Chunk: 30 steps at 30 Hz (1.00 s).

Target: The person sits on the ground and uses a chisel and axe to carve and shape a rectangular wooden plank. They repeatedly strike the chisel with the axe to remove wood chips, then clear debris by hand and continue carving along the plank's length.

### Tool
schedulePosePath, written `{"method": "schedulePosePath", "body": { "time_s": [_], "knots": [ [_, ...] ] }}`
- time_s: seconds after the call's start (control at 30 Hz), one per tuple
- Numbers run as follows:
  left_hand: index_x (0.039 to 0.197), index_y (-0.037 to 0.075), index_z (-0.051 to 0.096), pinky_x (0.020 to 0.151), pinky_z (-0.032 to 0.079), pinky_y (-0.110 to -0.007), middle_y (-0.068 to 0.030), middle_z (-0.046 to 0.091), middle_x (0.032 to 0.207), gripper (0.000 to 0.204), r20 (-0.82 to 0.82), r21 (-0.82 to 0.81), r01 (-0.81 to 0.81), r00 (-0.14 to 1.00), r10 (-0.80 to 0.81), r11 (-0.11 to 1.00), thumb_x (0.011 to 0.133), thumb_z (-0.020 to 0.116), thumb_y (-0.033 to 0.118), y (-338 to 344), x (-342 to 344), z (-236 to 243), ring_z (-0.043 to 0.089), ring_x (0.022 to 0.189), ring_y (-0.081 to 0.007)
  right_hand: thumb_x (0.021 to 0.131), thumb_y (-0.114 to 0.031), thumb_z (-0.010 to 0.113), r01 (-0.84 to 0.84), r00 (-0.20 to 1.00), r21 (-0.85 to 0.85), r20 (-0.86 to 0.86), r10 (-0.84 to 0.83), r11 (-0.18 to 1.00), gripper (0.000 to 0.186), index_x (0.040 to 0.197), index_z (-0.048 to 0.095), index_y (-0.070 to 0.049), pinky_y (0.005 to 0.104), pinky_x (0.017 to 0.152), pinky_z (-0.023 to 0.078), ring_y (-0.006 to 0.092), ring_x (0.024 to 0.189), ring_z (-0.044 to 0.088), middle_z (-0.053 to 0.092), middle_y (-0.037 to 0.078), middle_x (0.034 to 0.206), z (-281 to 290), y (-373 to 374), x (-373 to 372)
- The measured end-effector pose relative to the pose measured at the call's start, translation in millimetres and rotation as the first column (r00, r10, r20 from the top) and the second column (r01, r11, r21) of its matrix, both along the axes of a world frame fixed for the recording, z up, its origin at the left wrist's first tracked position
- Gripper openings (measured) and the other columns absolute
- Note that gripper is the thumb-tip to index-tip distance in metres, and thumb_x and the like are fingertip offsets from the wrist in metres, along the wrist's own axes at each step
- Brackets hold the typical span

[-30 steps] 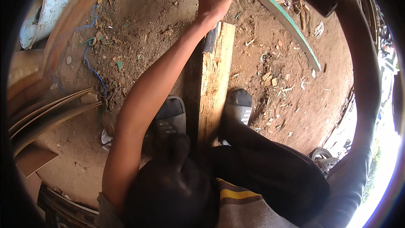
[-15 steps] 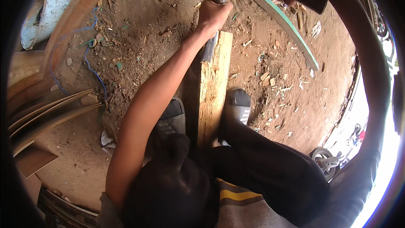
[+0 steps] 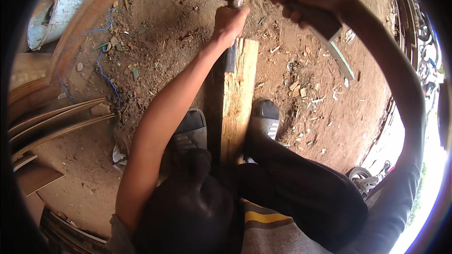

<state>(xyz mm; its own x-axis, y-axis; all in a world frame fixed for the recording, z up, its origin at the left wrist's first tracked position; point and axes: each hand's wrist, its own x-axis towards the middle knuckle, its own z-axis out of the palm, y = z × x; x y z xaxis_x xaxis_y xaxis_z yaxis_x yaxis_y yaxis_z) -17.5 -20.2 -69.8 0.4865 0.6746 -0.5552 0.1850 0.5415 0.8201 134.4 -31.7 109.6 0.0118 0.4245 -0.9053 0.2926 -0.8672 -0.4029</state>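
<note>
My left hand (image 3: 229,22) is closed around a chisel (image 3: 230,59), its fist just below the battered top end. The chisel's dark flat blade lies against the left side of a pale wooden beam (image 3: 238,84), near its far end. The beam runs lengthwise between my feet and its wood is rough and chipped. My right hand (image 3: 303,4) grips a hammer (image 3: 325,24) by its thick dark handle. The hammer's head is close over the chisel's top; whether they touch I cannot tell.
Blue-white bucket (image 3: 56,16) at far left, beside a curved brown wooden piece (image 3: 70,42). Thin bent boards (image 3: 61,124) lie at left near a blue string (image 3: 100,66). A green-edged strip (image 3: 343,61) and wood chips (image 3: 296,89) lie on the dirt at right. A wheel (image 3: 360,175) shows beyond.
The hammer and my right hand have come lower in the view, with the head now closer to the chisel's top. My left hand has shifted slightly left and down, still gripping the chisel.
</note>
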Motion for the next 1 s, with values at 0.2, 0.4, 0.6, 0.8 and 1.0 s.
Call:
{"method": "schedulePosePath", "body": {
  "time_s": [0.2, 0.4, 0.6, 0.8, 1.0],
  "knots": [
    [0.055, 0.014, 0.041, 0.034, 0.023, -0.026, 0.0054, 0.041, 0.048, 0.034, 0.056, 0.064, 0.035, 0.998, -0.038, 0.997, 0.084, 0.059, 0.008, -1, -2, -6, 0.032, 0.037, -0.0045, 0.101, -0.025, 0.055, 0.132, 0.991, 0.140, 0.003, -0.134, 0.981, 0.019, 0.099, 0.055, -0.005, 0.0268, 0.051, 0.048, 0.0099, 0.058, 0.054, 0.057, 0.002, 0.074, 37, 5, 47],
    [0.055, 0.010, 0.047, 0.032, 0.033, -0.029, 0.0014, 0.045, 0.047, 0.029, 0.096, 0.063, 0.053, 0.994, -0.059, 0.997, 0.081, 0.061, 0.010, 0, -2, -5, 0.040, 0.036, -0.0081, 0.100, -0.036, 0.054, 0.415, 0.906, 0.528, -0.318, -0.281, 0.741, 0.028, 0.103, 0.058, -0.009, 0.0247, 0.047, 0.045, 0.0099, 0.056, 0.051, 0.058, 0.002, 0.072, 68, 34, 40],
    [0.055, 0.009, 0.048, 0.034, 0.036, -0.029, 0.0002, 0.048, 0.048, 0.032, 0.045, 0.054, 0.074, 0.996, -0.076, 0.996, 0.083, 0.063, 0.015, 1, -1, -7, 0.043, 0.037, -0.0089, 0.098, -0.035, 0.058, -0.128, 0.991, 0.065, -0.023, 0.130, 0.990, 0.029, 0.094, 0.058, -0.007, 0.0322, 0.057, 0.054, 0.0154, 0.062, 0.062, 0.062, 0.006, 0.071, 1, 5, 24],
    [0.054, 0.010, 0.049, 0.033, 0.037, -0.029, 0.0001, 0.047, 0.046, 0.030, 0.015, 0.111, 0.117, 0.993, -0.120, 0.987, 0.081, 0.060, 0.014, -5, -3, -9, 0.044, 0.037, -0.0091, 0.101, -0.024, 0.051, -0.115, 0.992, 0.197, -0.023, 0.122, 0.974, 0.023, 0.089, 0.060, -0.007, 0.0296, 0.053, 0.049, 0.0143, 0.054, 0.057, 0.058, 0.002, 0.063, 21, 44, 70],
    [0.057, 0.018, 0.035, 0.036, 0.019, -0.026, 0.0081, 0.036, 0.050, 0.039, 0.088, 0.095, 0.053, 0.994, -0.061, 0.994, 0.086, 0.060, 0.010, -10, -3, -3, 0.027, 0.039, -0.0033, 0.100, -0.027, 0.052, 0.067, 0.539, 0.316, -0.810, 0.232, 0.946, 0.022, 0.087, 0.060, -0.010, 0.0324, 0.048, 0.044, 0.0137, 0.051, 0.053, 0.053, 0.001, 0.059, 41, 60, 56]
  ]
}}
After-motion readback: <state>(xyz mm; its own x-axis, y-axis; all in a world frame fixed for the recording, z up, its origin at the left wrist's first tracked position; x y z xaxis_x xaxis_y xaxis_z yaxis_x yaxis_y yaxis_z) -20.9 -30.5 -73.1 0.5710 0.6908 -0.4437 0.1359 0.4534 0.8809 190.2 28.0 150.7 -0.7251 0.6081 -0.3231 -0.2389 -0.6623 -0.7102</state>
